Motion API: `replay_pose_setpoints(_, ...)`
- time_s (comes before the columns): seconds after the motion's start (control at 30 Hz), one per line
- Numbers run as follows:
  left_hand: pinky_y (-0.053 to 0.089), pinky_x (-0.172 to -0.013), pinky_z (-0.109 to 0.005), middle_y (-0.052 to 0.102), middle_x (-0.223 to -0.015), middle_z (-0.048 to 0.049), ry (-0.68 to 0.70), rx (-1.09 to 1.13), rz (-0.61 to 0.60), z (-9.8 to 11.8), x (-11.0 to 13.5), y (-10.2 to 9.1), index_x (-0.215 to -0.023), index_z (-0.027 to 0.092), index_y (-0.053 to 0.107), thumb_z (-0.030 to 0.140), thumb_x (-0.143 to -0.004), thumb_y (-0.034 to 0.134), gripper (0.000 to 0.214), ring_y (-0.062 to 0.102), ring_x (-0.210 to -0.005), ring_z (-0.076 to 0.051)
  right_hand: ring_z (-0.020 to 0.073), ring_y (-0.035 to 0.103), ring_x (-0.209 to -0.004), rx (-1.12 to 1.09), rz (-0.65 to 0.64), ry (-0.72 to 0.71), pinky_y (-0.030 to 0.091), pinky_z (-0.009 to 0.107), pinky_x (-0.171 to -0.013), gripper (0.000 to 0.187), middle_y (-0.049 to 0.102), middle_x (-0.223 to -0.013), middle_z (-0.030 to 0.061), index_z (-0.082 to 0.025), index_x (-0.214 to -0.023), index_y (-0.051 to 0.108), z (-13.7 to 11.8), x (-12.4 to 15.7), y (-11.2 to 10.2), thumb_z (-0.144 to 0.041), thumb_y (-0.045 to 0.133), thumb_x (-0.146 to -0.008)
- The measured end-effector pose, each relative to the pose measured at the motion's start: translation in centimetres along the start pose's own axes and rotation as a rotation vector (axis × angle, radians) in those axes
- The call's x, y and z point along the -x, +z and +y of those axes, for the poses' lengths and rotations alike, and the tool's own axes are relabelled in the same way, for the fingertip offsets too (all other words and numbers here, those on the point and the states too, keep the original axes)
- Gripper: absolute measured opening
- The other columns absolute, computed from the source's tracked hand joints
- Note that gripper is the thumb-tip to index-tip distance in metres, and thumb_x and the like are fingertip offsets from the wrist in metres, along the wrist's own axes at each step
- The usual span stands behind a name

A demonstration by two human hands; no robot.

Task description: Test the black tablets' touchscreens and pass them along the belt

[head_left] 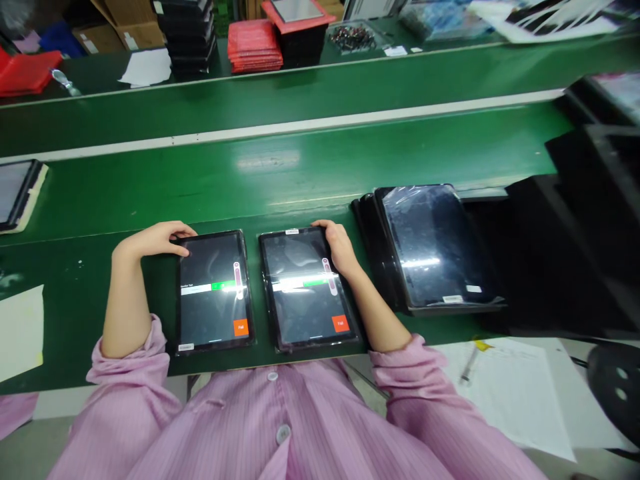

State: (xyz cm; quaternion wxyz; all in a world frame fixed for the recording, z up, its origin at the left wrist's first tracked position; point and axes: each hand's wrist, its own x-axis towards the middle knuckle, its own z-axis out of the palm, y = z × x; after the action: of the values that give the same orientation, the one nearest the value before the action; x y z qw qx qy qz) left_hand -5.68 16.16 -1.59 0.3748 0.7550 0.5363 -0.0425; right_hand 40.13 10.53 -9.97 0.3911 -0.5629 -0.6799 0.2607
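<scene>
Two black tablets with lit screens lie side by side in front of me. On the left tablet (207, 320), my left hand (163, 239) grips the upper left corner, thumb on the front and fingers curled at the top edge. The right tablet (300, 313) has my right hand (340, 247) wrapped round its upper right corner; some of those fingers are hidden. Each screen shows a white and green bar, a small upright pink-edged strip and an orange square at lower right that reads "Fail". Both tablets rest flat on the green bench (125, 293).
Close on the right stands a stack of film-covered tablets (430, 247), with black cases (560, 253) beyond. Another tablet (13, 190) sits at far left above a paper sheet (20, 333). A raised shelf (350, 83) at the back carries red pouches (255, 47) and black stacks.
</scene>
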Motion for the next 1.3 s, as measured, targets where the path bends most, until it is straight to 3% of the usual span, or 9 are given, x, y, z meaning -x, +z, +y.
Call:
replay_pose_setpoints(0.43,0.053,-0.088,-0.037,0.070,-0.105,-0.0050,0.037,0.172,-0.065,0.2,-0.5,0.2,-0.103,0.022,0.064,0.054,-0.063,0.080,0.054,0.066,-0.097,-0.024,0.0271,0.058,-0.102,-0.016,0.039,0.006,0.044,0.044,-0.094,0.061,0.070,-0.112,0.0061,-0.026,-0.108,0.069,0.6,0.0,0.4,-0.065,0.023,-0.098)
replay_pose_setpoints(0.7,0.052,-0.087,-0.037,0.070,-0.103,-0.0052,0.064,0.178,-0.035,-0.4,-0.7,0.4,-0.102,0.022,0.065,0.054,-0.063,0.081,0.053,0.066,-0.096,-0.025,0.0264,0.058,-0.102,0.006,0.037,-0.001,0.044,0.043,-0.094,0.060,0.071,-0.112,0.0057,-0.026,-0.108,0.068,0.4,0.0,0.3,-0.064,0.022,-0.099)
replay_pose_setpoints(0.8,0.052,-0.088,-0.038,0.070,-0.104,-0.0054,0.080,0.196,0.028,-1.2,-0.3,1.0,-0.103,0.022,0.066,0.054,-0.065,0.080,0.052,0.065,-0.095,-0.024,0.0262,0.058,-0.102,0.020,0.032,0.004,0.044,0.043,-0.094,0.060,0.070,-0.112,0.0059,-0.026,-0.109,0.068,0.5,-0.1,0.3,-0.063,0.021,-0.099)
replay_pose_setpoints(0.93,0.050,-0.092,-0.040,0.067,-0.113,-0.0078,0.139,0.276,0.254,-2.3,0.4,3.8,-0.110,0.022,0.063,0.055,-0.071,0.076,0.053,0.063,-0.102,-0.026,0.0266,0.057,-0.106,0.059,0.015,-0.011,0.043,0.044,-0.097,0.061,0.067,-0.115,0.0076,-0.026,-0.114,0.066,0.6,-0.1,0.2,-0.060,0.017,-0.100)
replay_pose_setpoints(1.03,0.046,-0.098,-0.042,0.064,-0.117,-0.0106,0.189,0.423,0.625,-2.8,1.1,7.2,-0.117,0.021,0.055,0.056,-0.074,0.073,0.058,0.061,-0.110,-0.027,0.0296,0.052,-0.116,0.169,0.051,-0.068,0.038,0.049,-0.103,0.062,0.060,-0.121,0.0113,-0.024,-0.129,0.059,-0.3,0.9,-0.4,-0.062,0.019,-0.099)
replay_pose_setpoints(1.1,0.045,-0.099,-0.042,0.061,-0.123,-0.0120,0.173,0.459,0.801,-2.7,2.1,9.4,-0.122,0.022,0.050,0.055,-0.077,0.071,0.059,0.060,-0.113,-0.026,0.0322,0.047,-0.121,0.235,0.075,-0.114,0.035,0.053,-0.106,0.063,0.055,-0.125,0.0139,-0.023,-0.138,0.052,-1.5,2.3,-1.1,-0.062,0.023,-0.099)
replay_pose_setpoints(1.17,0.044,-0.099,-0.042,0.055,-0.135,-0.0132,0.141,0.426,0.820,-2.4,3.7,11.5,-0.129,0.024,0.045,0.053,-0.081,0.068,0.061,0.058,-0.117,-0.027,0.0333,0.045,-0.122,0.265,0.058,-0.165,0.035,0.055,-0.106,0.060,0.051,-0.127,0.0149,-0.023,-0.140,0.051,-3.0,4.4,-1.8,-0.059,0.025,-0.100)
replay_pose_setpoints(1.3,0.042,-0.101,-0.044,0.039,-0.152,-0.0159,0.107,0.376,0.726,-1.1,7.9,15.0,-0.143,0.027,0.030,0.048,-0.087,0.063,0.068,0.052,-0.125,-0.028,0.0344,0.044,-0.120,0.305,-0.079,-0.292,0.041,0.054,-0.099,0.046,0.050,-0.132,0.0136,-0.028,-0.132,0.059,-5.6,9.0,-2.9,-0.050,0.034,-0.100)
